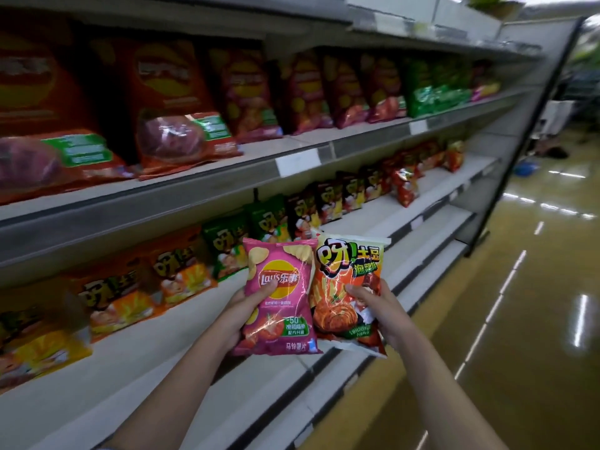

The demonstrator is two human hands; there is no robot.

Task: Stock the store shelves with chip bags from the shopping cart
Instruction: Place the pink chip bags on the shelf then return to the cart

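Note:
My left hand (248, 311) grips a pink Lay's chip bag (281, 306) by its left side, thumb across the front. My right hand (378, 306) grips an orange and white chip bag (337, 287) with black and green lettering, thumb on its front. Both bags are upright, side by side, held in front of the middle shelf (406, 216). That shelf carries a row of small orange, green and black chip bags (269, 219) along its back. The upper shelf (227, 186) holds large red, magenta and green bags (431, 89). The shopping cart is not in view.
Lower shelves (431, 254) step outward below my hands and look bare. The aisle floor (532, 319) is glossy and yellowish, running off to the right. Blurred objects, one of them blue (526, 168), lie at the far end of the aisle.

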